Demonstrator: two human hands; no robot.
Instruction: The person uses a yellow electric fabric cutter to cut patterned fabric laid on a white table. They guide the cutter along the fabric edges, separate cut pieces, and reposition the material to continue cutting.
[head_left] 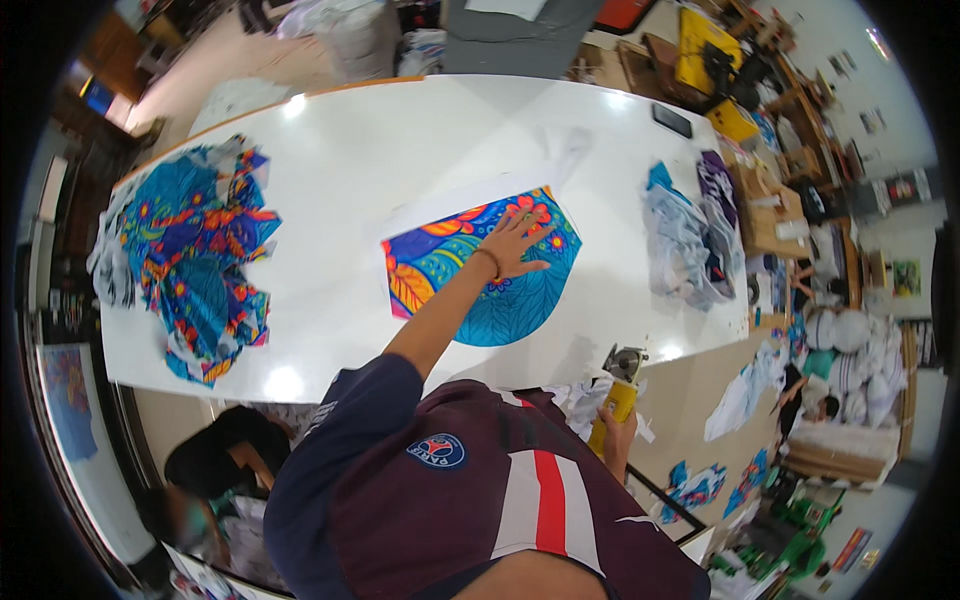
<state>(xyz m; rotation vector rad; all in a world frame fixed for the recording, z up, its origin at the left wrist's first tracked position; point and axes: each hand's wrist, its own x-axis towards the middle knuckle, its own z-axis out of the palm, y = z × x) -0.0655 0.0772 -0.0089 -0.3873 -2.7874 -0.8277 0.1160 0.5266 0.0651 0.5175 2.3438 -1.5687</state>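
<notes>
My left hand [513, 245] lies flat with its fingers spread on a piece of printed fabric [535, 295]. The fabric is turquoise with orange, purple and red flowers and leaves, and it has straight upper edges and a rounded lower side. It rests on the white table [335, 150], near the middle. Off the table's near edge, at my right side, my right hand [618, 438] is wrapped round a yellow handheld electric fabric cutter [620, 402]. The cutter's metal head points up toward the table edge, apart from the fabric.
Colourful fabric scraps [195, 260] heap at the table's left end. A pale and purple cloth pile [690, 245] and a dark phone [672, 120] are on the right. Another person [225, 450] bends low at the lower left. More scraps [695, 487] lie on the floor at right.
</notes>
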